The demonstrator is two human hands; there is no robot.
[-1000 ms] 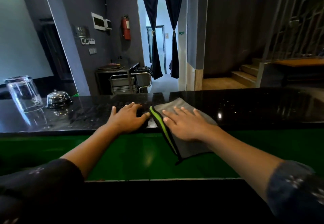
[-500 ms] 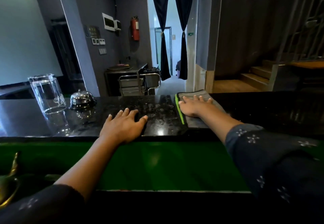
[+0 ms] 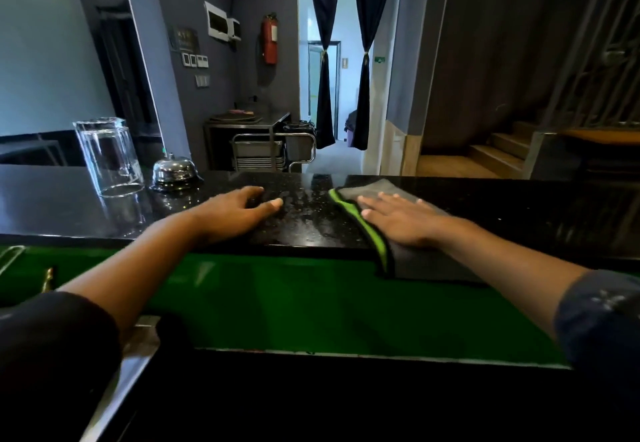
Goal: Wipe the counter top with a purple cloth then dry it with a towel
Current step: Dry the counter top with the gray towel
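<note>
A grey towel with a bright green edge [image 3: 375,190] lies on the black speckled counter top [image 3: 304,216], its near end hanging over the front edge. My right hand [image 3: 401,220] presses flat on the towel with fingers straight and spread. My left hand [image 3: 239,214] rests on the bare counter to the left of the towel, fingers loosely bent, holding nothing. Water spots show on the counter between the two hands. No purple cloth is in view.
An upturned clear glass [image 3: 107,157] and a chrome service bell [image 3: 175,171] stand on the counter's left part. A green lower ledge [image 3: 277,299] runs below the counter's front edge. A metal trolley [image 3: 273,150] and stairs [image 3: 495,154] lie beyond.
My right hand has drawn the towel back from the far edge toward the front edge, so its end hangs over again. My left hand stays on the counter.
</note>
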